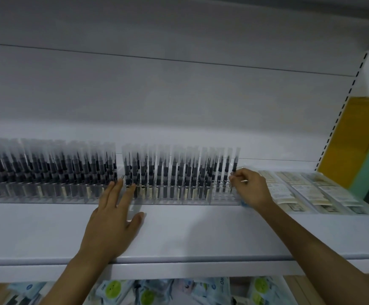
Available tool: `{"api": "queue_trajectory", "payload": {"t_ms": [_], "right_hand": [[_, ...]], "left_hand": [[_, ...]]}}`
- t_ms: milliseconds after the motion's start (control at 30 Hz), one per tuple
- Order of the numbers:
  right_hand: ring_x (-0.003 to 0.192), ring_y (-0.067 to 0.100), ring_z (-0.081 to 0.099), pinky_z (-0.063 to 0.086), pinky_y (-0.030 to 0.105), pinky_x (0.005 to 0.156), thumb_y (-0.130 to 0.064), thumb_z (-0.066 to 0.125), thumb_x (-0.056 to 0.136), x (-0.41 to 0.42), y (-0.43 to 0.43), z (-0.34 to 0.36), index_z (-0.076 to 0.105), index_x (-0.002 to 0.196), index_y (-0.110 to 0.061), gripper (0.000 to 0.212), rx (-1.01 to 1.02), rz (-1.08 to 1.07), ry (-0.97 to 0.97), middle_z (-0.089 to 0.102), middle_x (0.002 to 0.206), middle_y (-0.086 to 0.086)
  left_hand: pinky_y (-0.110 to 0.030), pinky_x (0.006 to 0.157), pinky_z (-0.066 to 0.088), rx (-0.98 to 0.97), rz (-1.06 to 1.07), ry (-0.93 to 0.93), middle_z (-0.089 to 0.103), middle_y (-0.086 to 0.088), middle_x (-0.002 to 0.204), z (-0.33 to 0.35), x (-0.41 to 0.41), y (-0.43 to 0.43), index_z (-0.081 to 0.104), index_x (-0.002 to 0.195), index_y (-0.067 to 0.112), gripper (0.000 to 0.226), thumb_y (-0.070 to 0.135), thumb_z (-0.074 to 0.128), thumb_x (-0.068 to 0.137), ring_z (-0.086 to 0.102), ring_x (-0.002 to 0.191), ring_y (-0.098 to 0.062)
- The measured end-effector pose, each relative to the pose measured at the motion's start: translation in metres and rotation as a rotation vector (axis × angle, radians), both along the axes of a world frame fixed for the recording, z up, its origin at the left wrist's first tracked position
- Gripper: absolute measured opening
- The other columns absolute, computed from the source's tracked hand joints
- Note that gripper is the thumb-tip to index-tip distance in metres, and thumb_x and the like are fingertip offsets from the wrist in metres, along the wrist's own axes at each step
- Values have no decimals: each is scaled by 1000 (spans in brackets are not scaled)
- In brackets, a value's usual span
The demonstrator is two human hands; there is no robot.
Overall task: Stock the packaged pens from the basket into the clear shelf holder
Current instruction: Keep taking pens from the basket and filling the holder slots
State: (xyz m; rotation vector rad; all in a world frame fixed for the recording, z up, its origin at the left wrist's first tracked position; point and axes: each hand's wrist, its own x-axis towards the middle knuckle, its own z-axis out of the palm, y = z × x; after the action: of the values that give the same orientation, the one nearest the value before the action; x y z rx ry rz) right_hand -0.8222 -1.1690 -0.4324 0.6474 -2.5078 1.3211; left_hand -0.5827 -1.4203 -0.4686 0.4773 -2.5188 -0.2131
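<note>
The right hand [253, 188] pinches the lower part of the packaged pen [235, 159] at the far right end of the clear holder [179, 200], its fingers [234, 177] curled on the sleeve. The pen stands upright there. The left hand [111, 219] lies flat on the white shelf [201, 234], released, its straight fingertips touching the holder's front. The pen is dark-barrelled in a clear sleeve with a frosted top.

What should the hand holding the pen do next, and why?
Probably push the packaged pen down into the clear holder, then let go: the right hand pinches it at the holder's emptier right end, while the left hand, fingers straight, steadies the front.
</note>
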Motion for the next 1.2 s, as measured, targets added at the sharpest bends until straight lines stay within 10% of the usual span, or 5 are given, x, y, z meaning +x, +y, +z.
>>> {"api": "queue_trajectory", "payload": {"t_ms": [367, 533, 833, 1200], "right_hand": [[74, 7, 60, 43, 18, 68, -26, 66, 89, 17, 5, 7, 60, 105, -17, 19, -153, -25, -57, 66, 81, -1], [81, 11, 60, 41, 3, 67, -15, 65, 89, 58, 28, 8, 59, 108, -9, 21, -182, 46, -47, 65, 85, 3], [103, 9, 60, 48, 26, 90, -27, 62, 91, 169, 43, 25, 60, 114, -17, 25, -132, 212, 98, 65, 108, -5], [98, 10, 59, 45, 20, 84, -32, 55, 92, 299, 7, -79, 64, 108, -14, 26, -27, 484, 264, 63, 103, -7]], "left_hand": [[-40, 109, 32, 52, -20, 36, 16, -3, 159, 4, 3, 3, 32, 148, 21, 70, 55, 45, 88, 10, 147, -21], [-47, 90, 49, -13, -41, 117, 47, -18, 139, 12, 8, 5, 48, 135, 6, 56, 33, 58, 87, 49, 122, -38], [-33, 62, 48, 29, -196, 419, 58, 3, 89, 11, 60, 51, 60, 113, 13, 30, 33, 48, 95, 56, 81, -16], [-21, 47, 40, 195, -162, 15, 52, 19, 71, -123, 193, 62, 63, 100, 25, 37, 49, 35, 91, 47, 58, 1]]}}
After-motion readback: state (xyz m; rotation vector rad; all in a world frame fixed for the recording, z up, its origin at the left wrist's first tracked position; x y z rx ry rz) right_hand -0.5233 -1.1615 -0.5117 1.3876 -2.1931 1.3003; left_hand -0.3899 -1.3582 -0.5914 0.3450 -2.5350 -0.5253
